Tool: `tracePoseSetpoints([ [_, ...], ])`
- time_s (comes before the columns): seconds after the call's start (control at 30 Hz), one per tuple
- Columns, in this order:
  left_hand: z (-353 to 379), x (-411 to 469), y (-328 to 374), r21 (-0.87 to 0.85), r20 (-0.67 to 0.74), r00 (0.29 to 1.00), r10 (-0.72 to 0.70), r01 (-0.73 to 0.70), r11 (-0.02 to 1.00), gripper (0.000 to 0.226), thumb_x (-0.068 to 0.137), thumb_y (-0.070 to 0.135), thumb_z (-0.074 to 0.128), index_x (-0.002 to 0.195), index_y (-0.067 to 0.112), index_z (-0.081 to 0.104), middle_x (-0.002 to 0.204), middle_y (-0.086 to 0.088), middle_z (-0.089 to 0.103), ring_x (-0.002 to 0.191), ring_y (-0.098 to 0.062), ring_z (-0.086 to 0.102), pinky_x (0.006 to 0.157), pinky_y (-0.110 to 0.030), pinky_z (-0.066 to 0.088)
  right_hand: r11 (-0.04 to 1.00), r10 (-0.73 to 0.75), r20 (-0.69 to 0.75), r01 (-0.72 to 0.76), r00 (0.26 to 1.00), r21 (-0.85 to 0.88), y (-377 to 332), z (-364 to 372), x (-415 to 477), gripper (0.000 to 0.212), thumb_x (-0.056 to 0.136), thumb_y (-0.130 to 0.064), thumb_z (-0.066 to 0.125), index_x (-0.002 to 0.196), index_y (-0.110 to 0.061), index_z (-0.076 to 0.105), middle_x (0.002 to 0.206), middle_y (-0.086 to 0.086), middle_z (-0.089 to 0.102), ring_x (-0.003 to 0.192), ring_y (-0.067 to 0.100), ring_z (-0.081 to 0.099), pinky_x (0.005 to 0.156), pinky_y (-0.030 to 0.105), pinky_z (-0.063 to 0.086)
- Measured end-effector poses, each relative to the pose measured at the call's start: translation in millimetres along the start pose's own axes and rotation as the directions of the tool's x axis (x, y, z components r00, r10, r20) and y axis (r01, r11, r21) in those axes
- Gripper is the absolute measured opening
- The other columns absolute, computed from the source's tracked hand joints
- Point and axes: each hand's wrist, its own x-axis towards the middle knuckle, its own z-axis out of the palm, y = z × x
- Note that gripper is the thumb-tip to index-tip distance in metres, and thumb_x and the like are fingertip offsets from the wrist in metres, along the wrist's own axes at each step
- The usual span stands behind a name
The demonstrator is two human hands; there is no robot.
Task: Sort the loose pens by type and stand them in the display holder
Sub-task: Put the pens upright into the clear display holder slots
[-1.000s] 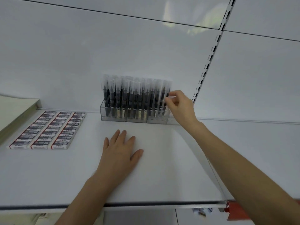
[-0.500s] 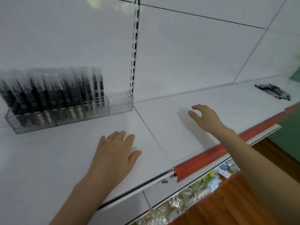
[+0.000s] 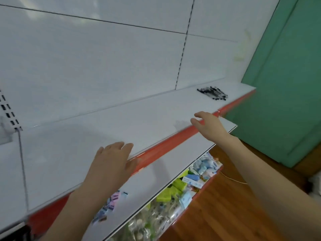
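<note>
A small pile of loose black pens [image 3: 212, 93] lies on the white shelf [image 3: 121, 122] at its far right end, close to the green wall. My right hand [image 3: 207, 125] hovers over the shelf's red front edge, empty, fingers curled apart, well short of the pens. My left hand [image 3: 111, 164] rests flat on the shelf near the front edge, fingers spread, holding nothing. Only a blurred sliver of the clear display holder [image 3: 4, 134] shows at the left edge.
A red price strip [image 3: 165, 148] runs along the shelf front. A lower white shelf [image 3: 156, 173] juts out beneath it, and below that sit packets of coloured stationery [image 3: 182, 186]. A green wall [image 3: 286, 75] closes the right side above a wooden floor [image 3: 225, 206].
The view has swung right, so the pen holder has slid out of sight to the left. My right hand left the holder and moved right along the shelf toward the loose pens.
</note>
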Motion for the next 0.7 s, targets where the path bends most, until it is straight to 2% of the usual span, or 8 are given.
tracePoseSetpoints([
  [0.2,10.7,59.6,86.3,-0.009,0.007,0.994,0.107,-0.107,0.994,0.053,0.073,0.048,0.035,0.086,0.009,0.068,0.074,-0.009,0.07,0.062,-0.032,0.067,0.058,-0.042,0.052,1.0,0.026,-0.059,-0.025,0.998,0.016,80.7,-40.5,21.4,0.043,0.096,-0.029,0.044,0.13,-0.004,0.047,0.134,0.011,0.051,0.125,0.024,0.045,0.1,0.029,0.032],
  [0.3,19.9,94.6,121.4,-0.066,-0.012,0.988,0.156,-0.157,0.985,0.061,0.074,0.055,0.029,0.103,0.014,0.064,0.092,-0.006,0.069,0.081,-0.031,0.066,0.073,-0.041,0.048,0.998,0.049,-0.08,-0.047,0.996,0.029,119.8,-51.7,37.6,0.042,0.096,-0.03,0.044,0.129,-0.003,0.049,0.131,0.012,0.053,0.123,0.025,0.047,0.099,0.032,0.035],
  [0.47,43.4,160.0,164.6,-0.074,-0.069,0.981,0.184,-0.189,0.979,0.067,0.071,0.057,0.025,0.1,0.012,0.066,0.089,-0.009,0.07,0.079,-0.033,0.066,0.072,-0.042,0.049,0.996,0.064,-0.093,-0.058,0.994,0.062,179.4,-59.7,80.2,0.036,0.096,-0.027,0.045,0.123,-0.006,0.054,0.126,0.009,0.057,0.117,0.022,0.05,0.09,0.025,0.036],
  [0.6,59.6,220.9,200.1,-0.089,-0.111,0.976,0.189,-0.199,0.976,0.083,0.065,0.062,0.012,0.112,0.013,0.059,0.108,-0.007,0.065,0.099,-0.029,0.061,0.087,-0.039,0.042,0.997,0.074,-0.093,-0.071,0.993,0.038,223.7,-65.8,132.2,0.04,0.096,-0.028,0.044,0.128,-0.005,0.049,0.13,0.011,0.054,0.119,0.023,0.05,0.095,0.03,0.038],
  [0.7,66.7,268.4,225.2,-0.154,-0.123,0.976,0.182,-0.2,0.968,0.077,0.073,0.063,0.018,0.122,0.016,0.054,0.12,-0.006,0.06,0.11,-0.025,0.056,0.093,-0.035,0.039,0.996,0.089,-0.077,-0.086,0.993,0.038,253.9,-72.9,177.9,0.041,0.096,-0.029,0.045,0.13,-0.006,0.047,0.132,0.011,0.053,0.12,0.024,0.049,0.095,0.029,0.038],
])
